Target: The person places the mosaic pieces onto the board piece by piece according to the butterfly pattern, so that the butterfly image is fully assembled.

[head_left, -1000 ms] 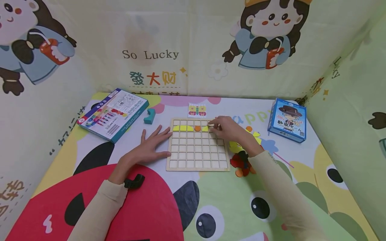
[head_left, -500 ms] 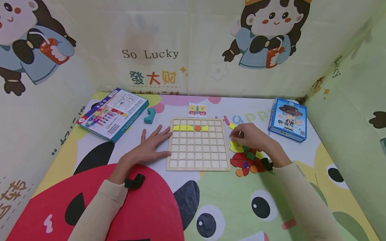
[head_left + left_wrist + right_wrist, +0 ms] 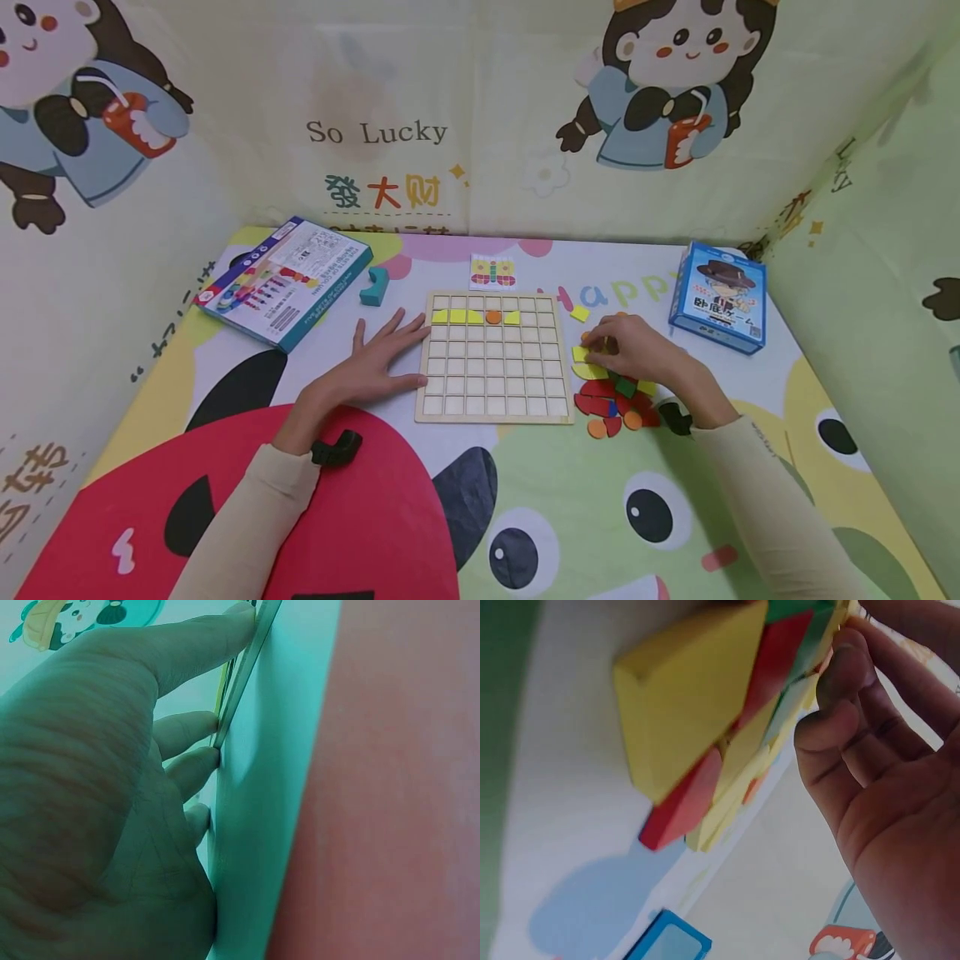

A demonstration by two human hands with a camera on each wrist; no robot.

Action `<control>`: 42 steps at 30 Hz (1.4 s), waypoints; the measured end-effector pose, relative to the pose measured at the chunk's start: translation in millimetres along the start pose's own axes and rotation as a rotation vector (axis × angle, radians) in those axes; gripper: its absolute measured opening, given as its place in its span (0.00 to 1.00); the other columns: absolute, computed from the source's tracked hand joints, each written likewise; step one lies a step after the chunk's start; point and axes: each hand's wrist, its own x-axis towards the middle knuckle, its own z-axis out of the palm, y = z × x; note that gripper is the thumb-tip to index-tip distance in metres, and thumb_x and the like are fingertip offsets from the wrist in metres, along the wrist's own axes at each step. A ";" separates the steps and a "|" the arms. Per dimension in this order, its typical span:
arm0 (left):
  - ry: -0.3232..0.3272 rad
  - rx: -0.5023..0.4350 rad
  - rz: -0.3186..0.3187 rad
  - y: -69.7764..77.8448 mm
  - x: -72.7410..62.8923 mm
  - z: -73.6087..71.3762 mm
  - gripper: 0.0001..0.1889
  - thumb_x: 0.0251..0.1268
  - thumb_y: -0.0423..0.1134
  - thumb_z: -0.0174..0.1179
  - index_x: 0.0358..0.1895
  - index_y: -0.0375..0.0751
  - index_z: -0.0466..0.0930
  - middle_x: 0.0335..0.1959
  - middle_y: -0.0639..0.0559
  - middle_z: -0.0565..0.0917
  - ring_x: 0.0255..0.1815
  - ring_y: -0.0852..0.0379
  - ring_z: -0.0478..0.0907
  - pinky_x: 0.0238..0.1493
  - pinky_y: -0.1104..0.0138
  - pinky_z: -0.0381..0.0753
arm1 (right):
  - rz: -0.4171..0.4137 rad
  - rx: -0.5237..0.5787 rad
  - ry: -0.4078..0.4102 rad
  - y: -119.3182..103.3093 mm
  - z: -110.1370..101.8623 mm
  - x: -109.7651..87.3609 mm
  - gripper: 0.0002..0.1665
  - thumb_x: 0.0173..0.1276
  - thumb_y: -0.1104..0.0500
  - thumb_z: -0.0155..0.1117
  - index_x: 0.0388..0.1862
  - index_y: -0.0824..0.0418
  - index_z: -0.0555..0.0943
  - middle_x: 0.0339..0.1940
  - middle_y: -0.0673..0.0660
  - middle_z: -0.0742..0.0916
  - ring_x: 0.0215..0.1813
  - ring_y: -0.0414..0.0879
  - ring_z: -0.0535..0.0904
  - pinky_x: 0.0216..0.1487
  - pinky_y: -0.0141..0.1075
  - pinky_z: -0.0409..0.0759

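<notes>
Head view: patterned tabletop point(image 3: 570, 517), a wooden grid board point(image 3: 495, 367) lying flat near its middle. In the board's second row from the top, yellow pieces point(image 3: 457, 317) fill the first three cells from the left, an orange disc point(image 3: 493, 317) the fourth, another yellow piece point(image 3: 512, 318) the fifth. Left hand point(image 3: 375, 367) lies at the board's left edge, fingers spread, grip released. Right hand point(image 3: 637, 348) is bent over a heap of loose pieces point(image 3: 598, 388), red, yellow, green, orange, just right of the board; from where I stand I cannot tell whether its grip has a piece. One yellow tile point(image 3: 580, 313) lies apart, above the heap. Butterfly card point(image 3: 492, 273) beyond the board's far edge; teal block point(image 3: 374, 287) beside a flat box point(image 3: 288, 287) at left; blue box point(image 3: 720, 298) at far right. Left wrist view: thumb and fingertips touch the board's rim, nothing clasped. Right wrist view: fingers curled, tips close to the heap's far end, any piece between them hidden; a large yellow piece point(image 3: 690, 697) shows up close, a red piece point(image 3: 681, 802) touching it.
</notes>
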 end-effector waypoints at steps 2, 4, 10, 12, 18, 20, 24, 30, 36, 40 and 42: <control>0.000 -0.001 0.002 0.3 -0.2 -0.6 0.50 0.64 0.60 0.70 0.86 0.55 0.56 0.90 0.49 0.51 0.92 0.40 0.35 0.79 0.27 0.18 | -0.001 0.009 0.014 0.4 1.9 1.1 0.15 0.70 0.59 0.75 0.54 0.62 0.91 0.41 0.53 0.90 0.39 0.43 0.77 0.39 0.34 0.78; 0.000 -0.005 0.001 0.6 -0.2 -0.9 0.50 0.63 0.60 0.70 0.86 0.54 0.56 0.90 0.49 0.51 0.92 0.39 0.36 0.79 0.27 0.18 | -0.008 0.018 0.025 0.3 3.2 2.1 0.16 0.70 0.59 0.75 0.54 0.63 0.90 0.40 0.54 0.89 0.38 0.43 0.77 0.38 0.34 0.77; -0.003 -0.006 -0.004 0.1 0.6 -0.2 0.50 0.64 0.60 0.70 0.86 0.56 0.55 0.90 0.50 0.51 0.92 0.40 0.35 0.79 0.27 0.18 | 0.020 0.017 0.023 -0.3 5.8 2.6 0.20 0.67 0.55 0.78 0.54 0.63 0.90 0.38 0.53 0.87 0.38 0.44 0.76 0.38 0.34 0.77; -0.001 -0.005 0.000 0.0 0.5 -0.3 0.50 0.64 0.60 0.69 0.86 0.55 0.55 0.90 0.49 0.51 0.92 0.40 0.35 0.79 0.27 0.18 | 0.025 0.010 0.021 -1.1 6.2 2.5 0.20 0.67 0.55 0.79 0.54 0.63 0.90 0.37 0.53 0.86 0.39 0.44 0.76 0.38 0.34 0.77; 0.000 -0.009 0.003 0.3 -0.6 -0.8 0.50 0.64 0.60 0.69 0.86 0.54 0.56 0.90 0.49 0.52 0.92 0.39 0.35 0.79 0.27 0.18 | 0.016 -0.010 0.028 -3.0 6.7 4.0 0.18 0.69 0.57 0.77 0.53 0.64 0.89 0.39 0.54 0.88 0.38 0.43 0.78 0.40 0.34 0.81; -0.001 -0.013 0.004 0.6 -0.6 -0.6 0.50 0.64 0.60 0.69 0.86 0.54 0.56 0.90 0.49 0.52 0.92 0.39 0.35 0.79 0.27 0.18 | 0.021 -0.010 0.033 -4.4 6.2 4.9 0.17 0.69 0.57 0.77 0.53 0.64 0.89 0.39 0.54 0.88 0.38 0.43 0.79 0.40 0.34 0.81; -0.006 -0.008 0.000 0.7 -0.1 -0.3 0.50 0.64 0.61 0.69 0.86 0.55 0.55 0.90 0.49 0.51 0.92 0.40 0.35 0.79 0.27 0.18 | 0.027 -0.027 0.061 -9.0 5.3 11.1 0.16 0.70 0.58 0.75 0.53 0.64 0.90 0.39 0.55 0.88 0.39 0.45 0.79 0.42 0.36 0.82; -0.002 -0.005 0.001 1.5 0.5 -1.9 0.50 0.64 0.61 0.69 0.86 0.55 0.55 0.90 0.49 0.51 0.92 0.40 0.35 0.79 0.27 0.18 | 0.052 -0.027 0.090 -20.6 7.3 32.0 0.17 0.71 0.57 0.74 0.55 0.64 0.89 0.39 0.56 0.87 0.41 0.48 0.80 0.42 0.37 0.81; -0.002 -0.013 0.003 1.6 0.7 -1.8 0.50 0.64 0.61 0.69 0.86 0.54 0.56 0.90 0.49 0.52 0.92 0.39 0.36 0.79 0.27 0.18 | 0.022 -0.019 0.102 -29.8 9.2 56.1 0.17 0.72 0.58 0.73 0.55 0.66 0.89 0.39 0.58 0.89 0.38 0.49 0.81 0.48 0.44 0.85; -0.002 -0.016 0.003 1.4 0.3 -1.3 0.50 0.63 0.61 0.70 0.86 0.55 0.56 0.90 0.49 0.52 0.92 0.39 0.36 0.79 0.27 0.18 | 0.029 -0.005 0.076 -35.5 10.4 68.4 0.18 0.72 0.59 0.73 0.57 0.66 0.88 0.41 0.59 0.89 0.39 0.49 0.81 0.51 0.45 0.85; -0.001 -0.015 0.003 1.0 0.0 -1.0 0.50 0.63 0.60 0.70 0.86 0.55 0.56 0.90 0.50 0.52 0.92 0.40 0.35 0.79 0.27 0.18 | 0.050 0.000 0.062 -38.2 11.8 73.0 0.19 0.72 0.58 0.73 0.58 0.65 0.88 0.42 0.58 0.88 0.40 0.49 0.80 0.46 0.41 0.83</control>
